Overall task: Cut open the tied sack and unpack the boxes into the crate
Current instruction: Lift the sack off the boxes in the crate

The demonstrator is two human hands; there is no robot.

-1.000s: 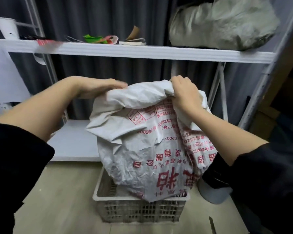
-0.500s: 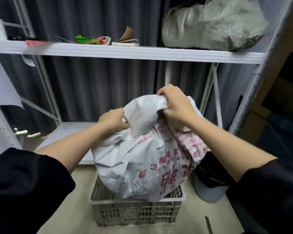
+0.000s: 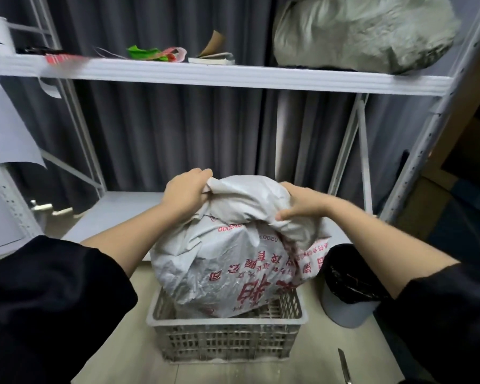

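A white woven sack (image 3: pixel 227 261) with red print stands upside down in the grey plastic crate (image 3: pixel 227 336) on the floor. Its lower end sits inside the crate and its crumpled upper end bulges above. My left hand (image 3: pixel 187 194) grips the fabric at the sack's upper left. My right hand (image 3: pixel 299 205) clutches a fold at the upper right. No boxes show; the sack hides whatever is inside it and most of the crate's interior.
A blade (image 3: pixel 344 365) lies on the floor right of the crate. A bin with a black liner (image 3: pixel 347 289) stands beside the sack. A white metal rack (image 3: pixel 233 77) rises behind, holding another full sack (image 3: pixel 363 31) and small clutter. Cardboard boxes (image 3: pixel 432 195) are at right.
The sack has sunk lower into the crate. My left hand went from the sack's left side to its top corner, and my right hand slid down to the right fold.
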